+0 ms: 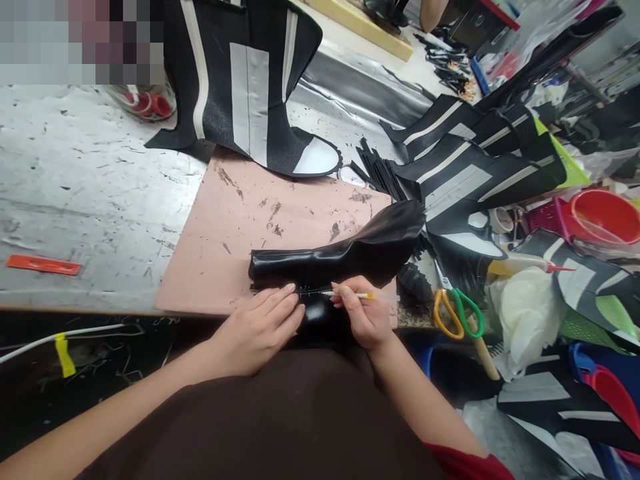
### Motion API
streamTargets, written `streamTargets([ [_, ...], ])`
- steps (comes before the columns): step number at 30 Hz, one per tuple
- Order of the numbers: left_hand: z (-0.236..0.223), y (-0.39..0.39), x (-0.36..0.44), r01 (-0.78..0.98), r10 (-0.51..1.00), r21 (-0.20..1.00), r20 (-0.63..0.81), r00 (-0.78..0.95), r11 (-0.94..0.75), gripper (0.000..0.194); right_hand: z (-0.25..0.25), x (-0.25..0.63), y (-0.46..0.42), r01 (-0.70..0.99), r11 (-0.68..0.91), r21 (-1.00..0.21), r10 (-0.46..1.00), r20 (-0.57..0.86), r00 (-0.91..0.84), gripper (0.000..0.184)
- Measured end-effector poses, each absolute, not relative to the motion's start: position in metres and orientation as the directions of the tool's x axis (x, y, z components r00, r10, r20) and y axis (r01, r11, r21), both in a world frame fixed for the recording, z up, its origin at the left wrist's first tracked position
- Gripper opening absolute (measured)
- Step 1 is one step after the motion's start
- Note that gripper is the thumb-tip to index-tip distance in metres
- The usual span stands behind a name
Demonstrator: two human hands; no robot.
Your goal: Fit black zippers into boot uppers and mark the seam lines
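A glossy black leather boot upper (345, 250) lies folded across the pink board (225, 200), one part of it hanging toward my lap. My left hand (263, 327) rests on its near edge with the fingers stretched out and flat. In my right hand (364, 313) is a slim pen (361, 295), white with a yellow band and a clear end, pinched between thumb and fingers. Its tip points left and meets the leather along the edge beside my left fingertips. A narrow dark strip with pale marks runs between the two hands.
Black boot pieces with pale strips (250, 100) lie behind the board, and more (457, 180) are stacked at right. Scissors (453, 303) with yellow and green handles sit at the table edge. An orange cutter (43, 265) lies left; a red basket (605, 217) stands right.
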State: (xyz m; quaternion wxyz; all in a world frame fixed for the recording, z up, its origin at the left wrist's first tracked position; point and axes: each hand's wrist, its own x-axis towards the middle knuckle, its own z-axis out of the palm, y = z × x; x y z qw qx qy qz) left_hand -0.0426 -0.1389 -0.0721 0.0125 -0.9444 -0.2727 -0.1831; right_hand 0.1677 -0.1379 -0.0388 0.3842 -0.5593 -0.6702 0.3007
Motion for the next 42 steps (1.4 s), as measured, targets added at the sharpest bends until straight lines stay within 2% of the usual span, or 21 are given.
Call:
streamTargets([
  [7, -0.071, -0.138, -0.042, 0.514, 0.500, 0.068, 0.374, 0.781, -0.855, 0.028, -0.037, 0.167, -0.136, 0.604, 0.261, -0.753, 0.965, 0.201, -0.166, 0.019],
  [18, -0.067, -0.136, -0.041, 0.519, 0.500, 0.068, 0.395, 0.771, -0.852, 0.024, -0.038, 0.168, -0.137, 0.619, 0.267, -0.739, 0.964, 0.215, -0.159, 0.019],
  [24, -0.069, -0.137, -0.041, 0.514, 0.496, 0.064, 0.385, 0.778, -0.855, 0.026, -0.039, 0.168, -0.138, 0.591, 0.241, -0.770, 0.970, 0.198, -0.138, 0.020],
  [30, -0.069, -0.138, -0.041, 0.527, 0.513, 0.076, 0.384, 0.768, -0.846, 0.025, -0.048, 0.177, -0.142, 0.500, 0.159, -0.852, 0.981, 0.192, 0.016, 0.020],
  [42, -0.070, -0.137, -0.041, 0.531, 0.519, 0.084, 0.385, 0.763, -0.843, 0.024, -0.049, 0.178, -0.142, 0.553, 0.167, -0.816, 0.981, 0.191, -0.015, 0.018],
])
